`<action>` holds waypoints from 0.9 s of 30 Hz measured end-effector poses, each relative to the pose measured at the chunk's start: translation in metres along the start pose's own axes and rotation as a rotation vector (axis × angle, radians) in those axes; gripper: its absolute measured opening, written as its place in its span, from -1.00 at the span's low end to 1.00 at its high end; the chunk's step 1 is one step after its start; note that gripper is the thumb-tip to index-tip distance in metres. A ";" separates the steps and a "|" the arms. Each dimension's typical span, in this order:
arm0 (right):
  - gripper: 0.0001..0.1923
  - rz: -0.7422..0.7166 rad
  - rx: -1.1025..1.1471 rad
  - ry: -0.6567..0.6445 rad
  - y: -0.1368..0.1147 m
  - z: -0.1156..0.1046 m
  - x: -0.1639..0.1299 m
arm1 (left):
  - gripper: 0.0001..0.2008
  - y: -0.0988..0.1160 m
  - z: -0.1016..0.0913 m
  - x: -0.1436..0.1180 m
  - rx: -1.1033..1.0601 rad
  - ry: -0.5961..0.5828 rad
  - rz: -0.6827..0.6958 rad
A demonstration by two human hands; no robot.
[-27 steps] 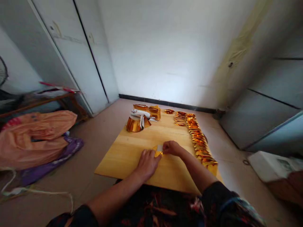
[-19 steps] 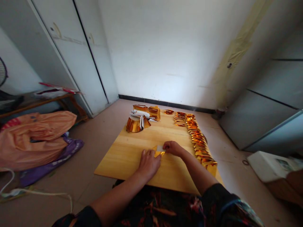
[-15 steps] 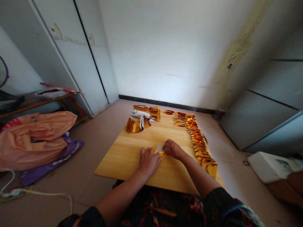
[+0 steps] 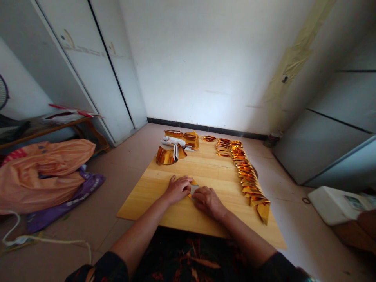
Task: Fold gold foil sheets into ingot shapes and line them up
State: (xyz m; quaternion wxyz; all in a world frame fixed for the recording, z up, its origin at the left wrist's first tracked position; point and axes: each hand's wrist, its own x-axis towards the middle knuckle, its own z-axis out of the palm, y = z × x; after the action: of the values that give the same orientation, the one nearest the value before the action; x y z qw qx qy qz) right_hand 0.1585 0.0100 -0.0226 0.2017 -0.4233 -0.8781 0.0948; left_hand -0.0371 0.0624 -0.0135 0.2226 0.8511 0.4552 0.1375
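Observation:
A small sheet of gold foil paper (image 4: 194, 189), its grey-white back partly showing, lies on the wooden board (image 4: 147, 196) between my hands. My left hand (image 4: 178, 189) grips the sheet's left side, fingers bent and pressed on it. From the right, my right hand (image 4: 209, 200) presses the sheet with curled fingers, which hide its right and near parts. Along the board's right side runs a long row of folded gold foil pieces (image 4: 245, 172), overlapping one another. A shorter group of folded foil pieces (image 4: 223, 147) sits just left of that row's far end.
Stacks of gold foil sheets (image 4: 167, 155) and white paper stand at the board's far left. An orange bag (image 4: 44, 172) and a purple bag (image 4: 67, 199) lie on the floor to the left, near a pale cord (image 4: 58, 241). A white box (image 4: 331, 205) stands right.
My left hand has shifted slightly left and away from me. My right hand has come down, nearer to me and leftward, onto the sheet. The sheet has turned between them.

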 end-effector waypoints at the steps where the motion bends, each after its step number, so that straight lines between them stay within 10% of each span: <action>1: -0.76 -0.005 0.034 0.027 0.006 0.001 0.000 | -0.91 -0.002 -0.002 0.000 -0.008 -0.014 0.012; 27: -0.78 -0.161 0.233 -0.050 0.016 -0.002 0.027 | -0.49 -0.010 -0.005 -0.003 -0.010 -0.103 0.078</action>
State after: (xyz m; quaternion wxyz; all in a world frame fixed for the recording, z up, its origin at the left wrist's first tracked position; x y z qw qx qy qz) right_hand 0.1557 0.0406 -0.0184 0.2347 -0.3228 -0.8969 0.1903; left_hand -0.0480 0.0666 -0.0148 0.2446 0.8730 0.4089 0.1044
